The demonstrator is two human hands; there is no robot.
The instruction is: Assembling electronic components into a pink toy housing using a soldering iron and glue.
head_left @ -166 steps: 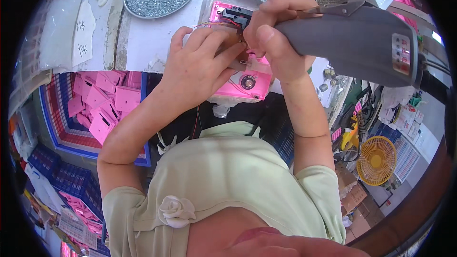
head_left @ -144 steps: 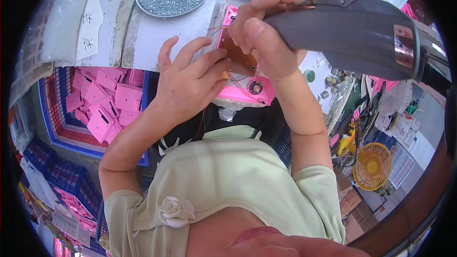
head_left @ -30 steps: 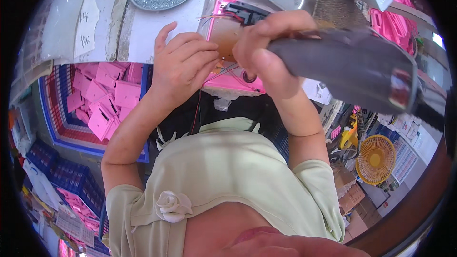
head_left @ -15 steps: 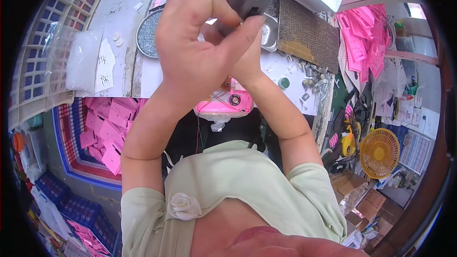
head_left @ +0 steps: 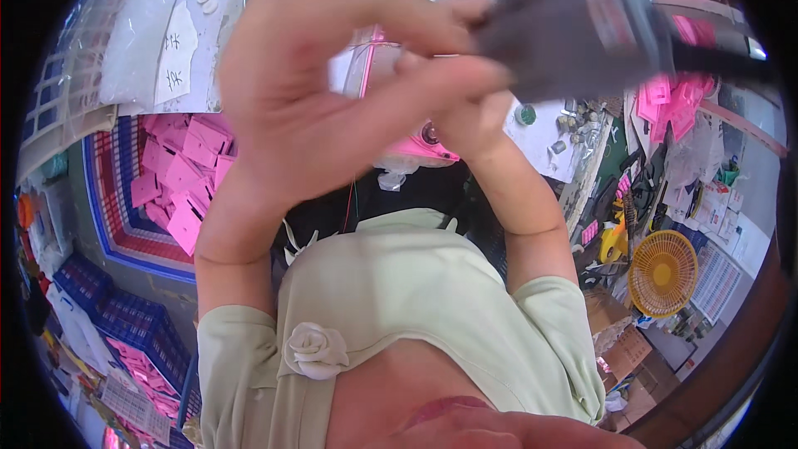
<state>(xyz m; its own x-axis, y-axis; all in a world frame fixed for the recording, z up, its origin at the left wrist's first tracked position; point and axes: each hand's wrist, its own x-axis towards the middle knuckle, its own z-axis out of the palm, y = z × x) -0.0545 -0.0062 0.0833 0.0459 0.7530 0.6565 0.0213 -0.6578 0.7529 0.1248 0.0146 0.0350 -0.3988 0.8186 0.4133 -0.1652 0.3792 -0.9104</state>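
Observation:
Close to the camera, my left hand (head_left: pixel 332 75) is closed in a pinch, thumb and fingertips meeting at the edge of a dark grey box-shaped device (head_left: pixel 573 37). The device is smeared by motion; a black cord-like part sticks out from its right side. Farther down, my right hand (head_left: pixel 478 120) sits behind the left thumb and below the device, its fingers mostly hidden. Beneath both hands, at the table's near edge, lies a pink plastic casing (head_left: pixel 436 150) with thin wires and a small round dark part, largely covered by my left hand.
A blue-and-red basket of pink plastic pieces (head_left: pixel 184 162) stands at the left, under a white crate (head_left: pixel 62 108). Small metal parts (head_left: pixel 573 129) and a green round piece (head_left: pixel 525 115) lie on the table's right. More pink pieces (head_left: pixel 665 108) and a yellow fan (head_left: pixel 662 273) are farther right.
The grey device has swung to the right and tipped from upright to sideways. My left hand has come closer to the camera, and the whole view has shifted a little.

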